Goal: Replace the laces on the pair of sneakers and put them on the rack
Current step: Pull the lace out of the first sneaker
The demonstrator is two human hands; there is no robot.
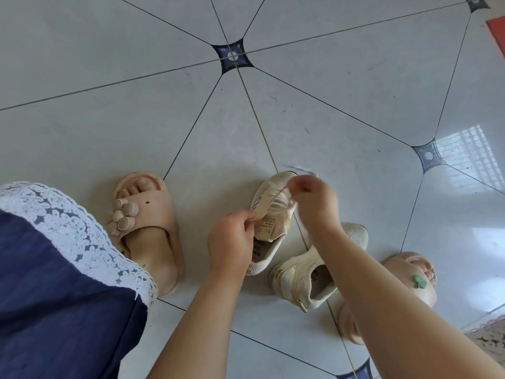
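- Left hand [232, 236]: grip closed, thumb and fingers pinching the tongue of a small cream mesh sneaker [280, 180] and holding it steady
- That sneaker sits on the pale grey tiled floor [341, 105] with its toe pointing away from the person and its tongue pulled up
- Right hand [314, 202]: motion-blurred, raised over the toe; grip appears closed in a pinch on a thin cream lace [276, 196] that runs taut from the eyelet rows
- Second cream mesh sneaker [297, 283]: lies just beside the first, on its right, partly under the right forearm, opening facing up
- Beige foam slippers on both feet, one [153, 242] to the left and one [420, 291] to the right of the sneakers
- Navy skirt with white lace hem [54, 269] at the lower left
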